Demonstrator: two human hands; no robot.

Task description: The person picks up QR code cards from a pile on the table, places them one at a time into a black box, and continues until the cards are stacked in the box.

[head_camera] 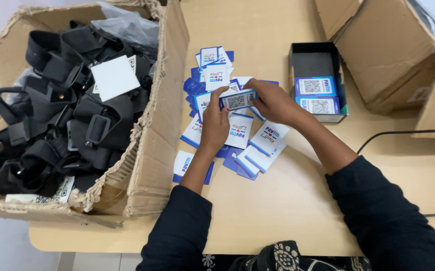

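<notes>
My left hand (215,123) and my right hand (273,103) together hold a small blue-and-white card with a square code pattern (237,100) above the light wooden table (287,200). Each hand pinches one end of the card. Under and around the hands lies a loose pile of similar blue-and-white cards (232,135), some face up, some face down. Just right of my right hand stands a small open dark box (318,62) with two such cards stacked upright inside. My sleeves are dark.
A big torn cardboard box (162,125) at the left holds tangled black straps with buckles (62,125) and a white card. Another cardboard box (393,55) sits at the back right. A black cable (403,133) runs along the table's right side.
</notes>
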